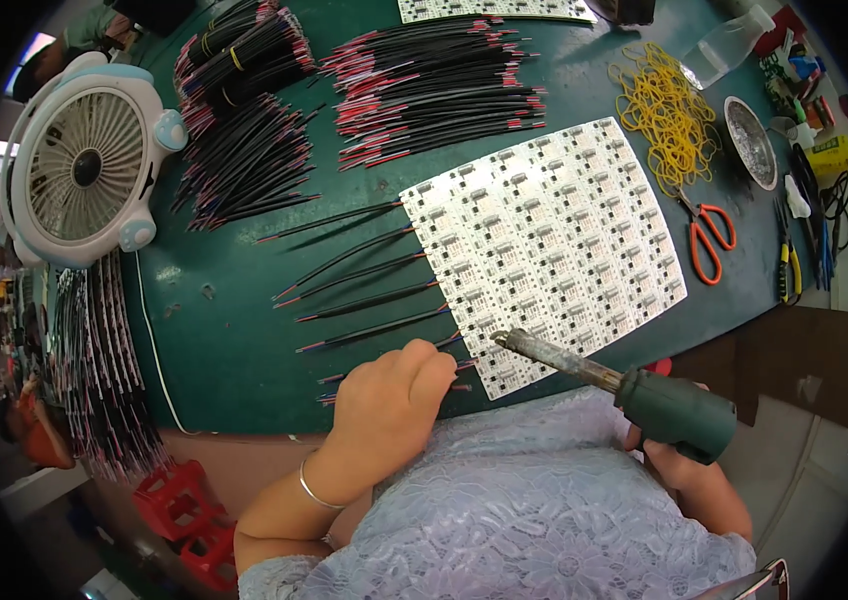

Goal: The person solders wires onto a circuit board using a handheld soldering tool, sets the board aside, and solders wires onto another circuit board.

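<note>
The left hand [389, 400] pinched wires against the near edge of a white circuit panel [544, 245] on the green desk [234, 350], while the right hand [679, 465] held a green-handled soldering iron [624, 385], its tip touching that edge

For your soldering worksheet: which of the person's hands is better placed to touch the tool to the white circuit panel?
Right. The right hand grips the green-handled soldering iron, tip over the white circuit panel; the left hand pinches a black-and-red wire.
</note>
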`<state>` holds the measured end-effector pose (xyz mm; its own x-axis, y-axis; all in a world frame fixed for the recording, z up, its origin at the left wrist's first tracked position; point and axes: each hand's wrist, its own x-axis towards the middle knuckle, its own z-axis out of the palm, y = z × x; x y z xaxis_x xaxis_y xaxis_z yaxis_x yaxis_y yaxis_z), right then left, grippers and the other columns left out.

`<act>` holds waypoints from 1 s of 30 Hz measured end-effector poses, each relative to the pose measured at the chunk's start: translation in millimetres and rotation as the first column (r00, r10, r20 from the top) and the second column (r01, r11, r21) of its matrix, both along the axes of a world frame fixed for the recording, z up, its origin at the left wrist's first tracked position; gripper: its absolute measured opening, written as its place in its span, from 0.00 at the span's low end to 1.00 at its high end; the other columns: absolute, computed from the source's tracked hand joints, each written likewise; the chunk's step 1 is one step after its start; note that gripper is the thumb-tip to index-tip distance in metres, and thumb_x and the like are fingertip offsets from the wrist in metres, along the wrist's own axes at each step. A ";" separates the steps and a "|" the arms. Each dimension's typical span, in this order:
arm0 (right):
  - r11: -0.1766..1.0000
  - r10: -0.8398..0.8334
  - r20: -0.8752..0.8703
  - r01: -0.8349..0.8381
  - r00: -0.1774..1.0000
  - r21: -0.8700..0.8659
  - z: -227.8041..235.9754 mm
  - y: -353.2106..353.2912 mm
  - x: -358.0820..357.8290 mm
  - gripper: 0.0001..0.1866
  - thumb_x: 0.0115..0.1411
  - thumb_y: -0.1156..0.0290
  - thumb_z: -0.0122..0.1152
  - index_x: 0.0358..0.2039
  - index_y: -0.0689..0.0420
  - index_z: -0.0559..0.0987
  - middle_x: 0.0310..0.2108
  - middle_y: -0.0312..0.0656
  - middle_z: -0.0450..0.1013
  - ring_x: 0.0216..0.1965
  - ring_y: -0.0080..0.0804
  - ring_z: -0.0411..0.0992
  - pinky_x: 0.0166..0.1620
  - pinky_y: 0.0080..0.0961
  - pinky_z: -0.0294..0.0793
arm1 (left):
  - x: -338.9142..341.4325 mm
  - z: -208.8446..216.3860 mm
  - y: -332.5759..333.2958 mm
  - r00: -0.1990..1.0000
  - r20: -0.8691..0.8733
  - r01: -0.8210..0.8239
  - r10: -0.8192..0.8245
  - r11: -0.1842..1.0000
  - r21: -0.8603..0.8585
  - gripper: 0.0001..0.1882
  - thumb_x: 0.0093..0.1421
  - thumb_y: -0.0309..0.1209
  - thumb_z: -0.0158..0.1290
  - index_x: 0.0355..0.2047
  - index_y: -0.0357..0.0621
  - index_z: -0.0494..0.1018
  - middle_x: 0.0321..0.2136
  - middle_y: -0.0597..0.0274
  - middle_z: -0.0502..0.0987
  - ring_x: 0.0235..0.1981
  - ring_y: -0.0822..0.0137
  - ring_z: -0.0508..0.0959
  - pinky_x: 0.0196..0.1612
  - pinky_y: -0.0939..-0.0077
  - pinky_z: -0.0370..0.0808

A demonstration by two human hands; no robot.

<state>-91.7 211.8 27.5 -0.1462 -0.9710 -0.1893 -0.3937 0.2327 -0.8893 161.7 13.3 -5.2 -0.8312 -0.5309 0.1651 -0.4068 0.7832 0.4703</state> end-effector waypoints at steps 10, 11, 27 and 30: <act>0.990 0.059 -0.152 -0.077 0.987 -0.119 -3.4 -8.0 9.5 0.11 0.52 0.69 0.56 0.34 0.60 0.77 0.30 0.41 0.73 0.26 0.32 0.73 0.31 0.27 0.71 | -1.7 3.9 3.8 0.999 -0.039 0.018 -0.021 0.996 -0.084 0.17 0.38 0.24 0.57 0.33 0.47 0.77 0.24 0.67 0.71 0.16 0.69 0.71 0.17 0.76 0.68; 0.979 0.080 -0.240 -0.121 0.967 -0.164 -3.6 -10.3 9.6 0.11 0.51 0.71 0.57 0.35 0.60 0.77 0.32 0.41 0.74 0.30 0.34 0.73 0.35 0.29 0.70 | -2.3 3.5 3.8 0.999 -0.039 0.020 -0.023 0.996 -0.084 0.17 0.38 0.24 0.57 0.33 0.47 0.77 0.24 0.67 0.71 0.16 0.69 0.71 0.17 0.76 0.68; 0.947 0.192 -0.356 -0.268 0.915 -0.178 -3.5 -10.6 7.7 0.12 0.47 0.75 0.59 0.35 0.57 0.79 0.38 0.42 0.76 0.39 0.40 0.73 0.46 0.35 0.69 | -4.6 6.3 1.9 1.000 -0.007 0.012 -0.013 0.997 -0.079 0.13 0.40 0.22 0.57 0.31 0.44 0.77 0.21 0.67 0.69 0.15 0.69 0.71 0.16 0.77 0.68; 0.938 0.133 -0.363 -0.235 0.922 -0.255 -7.4 -10.9 5.0 0.10 0.50 0.74 0.58 0.35 0.59 0.78 0.33 0.42 0.76 0.33 0.37 0.75 0.39 0.32 0.72 | -3.9 5.9 2.3 1.000 -0.001 0.013 -0.013 0.996 -0.088 0.13 0.40 0.23 0.57 0.31 0.44 0.77 0.21 0.67 0.69 0.15 0.69 0.71 0.16 0.77 0.67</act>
